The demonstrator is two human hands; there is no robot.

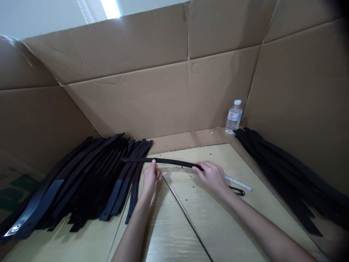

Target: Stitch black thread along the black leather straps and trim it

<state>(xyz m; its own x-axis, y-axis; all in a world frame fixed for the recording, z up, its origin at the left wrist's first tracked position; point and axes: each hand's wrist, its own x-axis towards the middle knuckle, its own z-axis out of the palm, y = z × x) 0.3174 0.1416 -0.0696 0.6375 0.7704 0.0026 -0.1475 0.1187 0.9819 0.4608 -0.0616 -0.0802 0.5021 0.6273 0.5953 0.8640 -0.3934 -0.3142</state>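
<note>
A long, slightly curved black strip (174, 162) is held level above the board, between my two hands. My left hand (151, 177) pinches it near its middle, thumb on top. The strip's right end lies in the closed fingers of my right hand (212, 175), which hide its tip. From under my left hand a thin black cord (185, 214) runs down to the bottom edge of the view; whether that hand also holds it, I cannot tell. The strip's left end overlaps a pile of similar black strips (89, 178), some with a hole near the end.
More black strips (286, 171) lie along the right side. A water bottle (233, 117) stands in the back right corner. Beside my right forearm lie a white stick-like tool (238, 182) and a black looped piece (237, 191). Cardboard walls (152, 98) enclose the wooden board (174, 233).
</note>
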